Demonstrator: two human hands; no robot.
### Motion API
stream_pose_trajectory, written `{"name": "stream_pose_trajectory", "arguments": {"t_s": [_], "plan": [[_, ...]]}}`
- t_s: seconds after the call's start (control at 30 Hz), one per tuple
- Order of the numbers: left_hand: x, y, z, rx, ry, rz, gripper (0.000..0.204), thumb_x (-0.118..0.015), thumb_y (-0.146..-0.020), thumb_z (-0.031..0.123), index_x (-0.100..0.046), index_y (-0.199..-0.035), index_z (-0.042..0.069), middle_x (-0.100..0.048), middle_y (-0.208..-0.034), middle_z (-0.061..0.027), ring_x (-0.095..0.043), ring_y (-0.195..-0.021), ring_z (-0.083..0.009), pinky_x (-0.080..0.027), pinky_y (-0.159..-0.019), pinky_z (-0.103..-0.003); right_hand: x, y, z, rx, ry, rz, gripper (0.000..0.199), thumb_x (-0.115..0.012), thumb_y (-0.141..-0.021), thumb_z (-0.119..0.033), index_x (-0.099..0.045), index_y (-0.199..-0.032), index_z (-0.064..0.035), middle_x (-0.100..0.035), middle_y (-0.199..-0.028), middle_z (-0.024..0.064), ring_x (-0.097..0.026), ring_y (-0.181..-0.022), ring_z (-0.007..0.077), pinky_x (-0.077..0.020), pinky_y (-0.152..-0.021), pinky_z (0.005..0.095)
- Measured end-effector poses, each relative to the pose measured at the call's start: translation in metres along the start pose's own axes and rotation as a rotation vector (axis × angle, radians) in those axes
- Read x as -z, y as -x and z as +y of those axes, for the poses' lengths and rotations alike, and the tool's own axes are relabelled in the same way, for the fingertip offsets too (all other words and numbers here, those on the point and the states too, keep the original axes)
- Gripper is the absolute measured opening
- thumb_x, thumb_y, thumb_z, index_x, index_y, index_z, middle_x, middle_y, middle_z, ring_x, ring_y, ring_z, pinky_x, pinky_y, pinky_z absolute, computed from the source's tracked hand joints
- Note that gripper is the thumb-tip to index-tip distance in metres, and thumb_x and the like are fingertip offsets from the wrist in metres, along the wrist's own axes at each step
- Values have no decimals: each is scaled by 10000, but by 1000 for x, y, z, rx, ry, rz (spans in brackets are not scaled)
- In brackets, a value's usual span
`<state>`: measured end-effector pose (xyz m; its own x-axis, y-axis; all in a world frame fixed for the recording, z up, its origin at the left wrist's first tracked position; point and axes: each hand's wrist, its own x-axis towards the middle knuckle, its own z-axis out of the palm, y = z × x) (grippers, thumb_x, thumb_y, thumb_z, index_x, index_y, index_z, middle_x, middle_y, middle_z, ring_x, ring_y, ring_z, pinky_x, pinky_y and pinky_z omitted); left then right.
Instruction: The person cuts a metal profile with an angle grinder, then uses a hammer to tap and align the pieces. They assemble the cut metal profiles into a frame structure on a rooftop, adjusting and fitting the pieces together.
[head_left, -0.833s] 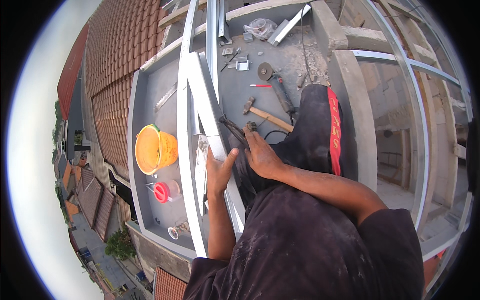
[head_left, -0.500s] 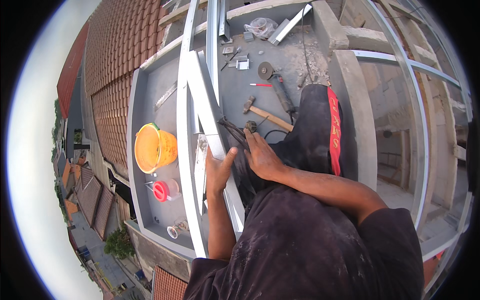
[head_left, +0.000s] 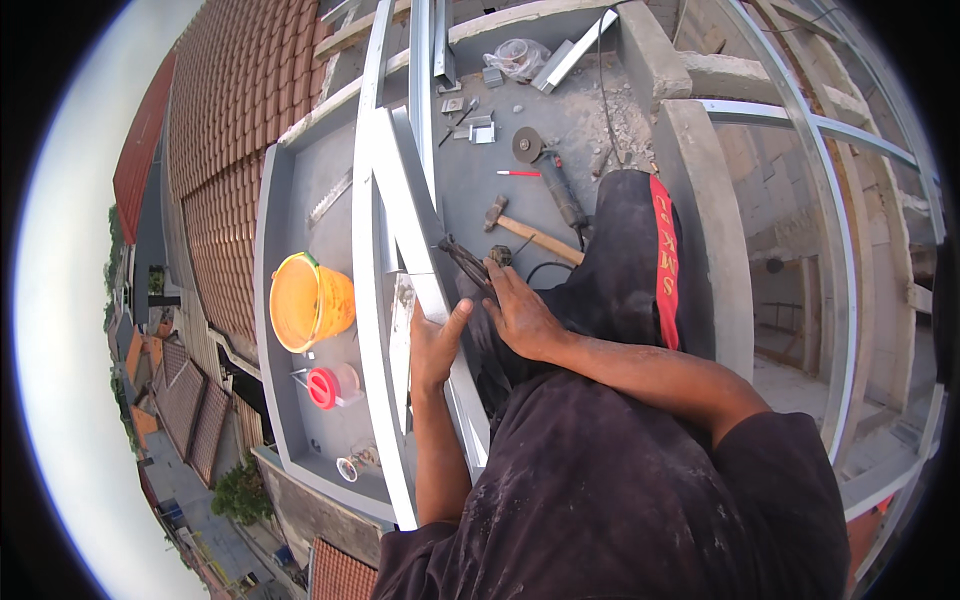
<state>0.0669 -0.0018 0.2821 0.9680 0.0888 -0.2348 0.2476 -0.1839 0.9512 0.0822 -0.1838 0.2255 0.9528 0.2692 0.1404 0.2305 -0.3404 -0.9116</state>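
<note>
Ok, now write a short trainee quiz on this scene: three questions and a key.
1. True or false: the orange bucket is to the left of the left hand.
2. Which of these is the left hand touching? A) angle grinder B) metal channel C) orange bucket
3. Fill in: the hammer has a ____ handle.

Key: 1. True. 2. B. 3. Wooden.

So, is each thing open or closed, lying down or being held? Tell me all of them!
Yellow bucket: open, no lid on top.
Clear jar: pinkish-red lid on.
Hammer: lying on the floor, not held.
Grinder: lying on the floor, disc fitted.
Red pen-like stick: lying on the floor.
Metal channel: slanting, left hand against it.
Dark-handled tool: at the right hand; open or shut, can't tell.
</note>
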Motion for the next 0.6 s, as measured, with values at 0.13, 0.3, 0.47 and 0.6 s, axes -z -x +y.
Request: {"name": "stream_pose_trajectory", "arguments": {"t_s": [0.13,0.3,0.47,0.6], "plan": [[-4,1,2,-57,-43,21,659,-844,-960,382,-583,-1397,-37,-690,-1216,-109,-647,-1095,-186,-530,-941,-350,0,-1,0,28,41,-1,654,-591,-1050,-151,-325,-1579,127,-534,-1320,293,-560,-1242,464,-482,-1050,509],[-4,1,3,-49,-43,14,650,-836,-963,414,-592,-1379,-22,-691,-1168,-90,-647,-1054,-170,-537,-907,-342,0,-5,1,25,99,12,660,-580,-1059,-168,-314,-1591,119,-538,-1291,309,-560,-1228,474,-484,-1049,519],[-6,2,7,-88,-83,25,659,-838,-963,396,-579,-1400,-25,-697,-1180,-93,-649,-1088,-182,-531,-933,-348,0,-3,-2,8,87,18,660,-607,-1060,-145,-315,-1600,100,-554,-1277,298,-581,-1215,486,-494,-1030,521],[-5,2,7,-58,-88,42,680,-848,-956,370,-570,-1421,-41,-697,-1230,-115,-647,-1125,-203,-520,-974,-357,1,-3,-5,4,107,21,661,-617,-1054,-145,-324,-1598,89,-556,-1264,296,-594,-1180,504,-505,-1009,539]]}}
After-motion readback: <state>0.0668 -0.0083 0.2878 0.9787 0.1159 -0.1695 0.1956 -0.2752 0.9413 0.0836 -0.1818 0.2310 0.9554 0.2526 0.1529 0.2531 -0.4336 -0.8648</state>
